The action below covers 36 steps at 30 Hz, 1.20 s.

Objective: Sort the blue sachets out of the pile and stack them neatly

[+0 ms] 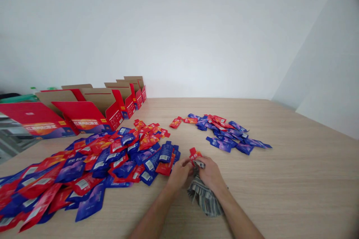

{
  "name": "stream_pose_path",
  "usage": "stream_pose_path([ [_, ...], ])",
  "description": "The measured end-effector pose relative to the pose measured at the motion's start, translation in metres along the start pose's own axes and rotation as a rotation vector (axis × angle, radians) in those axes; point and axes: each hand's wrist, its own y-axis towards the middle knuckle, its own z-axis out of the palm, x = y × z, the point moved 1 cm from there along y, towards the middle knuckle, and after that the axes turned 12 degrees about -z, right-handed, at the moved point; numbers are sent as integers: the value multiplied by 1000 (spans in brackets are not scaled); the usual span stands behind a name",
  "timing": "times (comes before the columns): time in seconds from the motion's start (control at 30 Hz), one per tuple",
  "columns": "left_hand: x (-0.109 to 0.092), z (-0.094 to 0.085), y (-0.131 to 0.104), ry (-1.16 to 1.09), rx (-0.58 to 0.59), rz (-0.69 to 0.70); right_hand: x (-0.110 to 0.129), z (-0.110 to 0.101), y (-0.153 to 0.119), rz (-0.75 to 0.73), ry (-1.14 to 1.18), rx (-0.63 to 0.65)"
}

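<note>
Red pouch (193, 152) and striped cloth (206, 198), both in hand

OK so here's my setup. My left grip (179, 174) is pinched on the left edge of the red pouch, and my right grip (211, 174) is clamped on the striped cloth, with a fold of it bunched right up against the pouch. The pouch sits between my two grips, just over the near middle of the desk (283, 190), its narrow spout end pointing away from me and some white lettering showing. My fingers cover the lower part, so no clue how far down it goes. The rest of the cloth, grey with dark and tan stripes, droops below my right grip between my forearms.

Off to my left there's a huge pouch pile (112, 160), red and blue all jumbled and overlapping, running from near my left grip out to the lower left. Past my grips, a bit to the right, is a smaller pouch heap (224, 130), same colours, with a stray red pouch (175, 122) lying near its left end. Open cartons (89, 115), red outside and brown inside, line the desk's left side with their flaps up. Pale wall (202, 37) behind it all.
</note>
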Motion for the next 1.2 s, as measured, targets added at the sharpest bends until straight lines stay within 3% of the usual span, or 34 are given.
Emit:
stream_pose_path([
  [0.2, -6, -6, -4, -191, -114, -24, 13, -1, 0, 44, 239, -142],
  [0.3, -8, -6, -5, -304, -86, 39, 23, -5, 0, 12, 373, -190],
  [0.5, -11, -6, -7, -474, -48, 87, 56, -6, -4, -139, 598, -88],
  [0.67, -14, -12, -4, -530, -103, 97, 60, -14, -7, 17, 689, -40],
  [0.8, -15, -23, -1, -563, -131, 42, 50, -27, -5, 85, 629, -109],
  [0.93, -21, -32, -3, -610, 23, -72, 48, -25, -8, -157, 356, -221],
  [1.07, -29, -33, -12, -641, 283, -120, 58, -7, -15, -494, 204, -80],
  [1.13, -31, -30, -15, -639, 334, -101, 59, 0, -15, -554, 174, -10],
  [1.2, -30, -26, -18, -636, 345, -81, 55, 3, -14, -547, 151, -31],
])
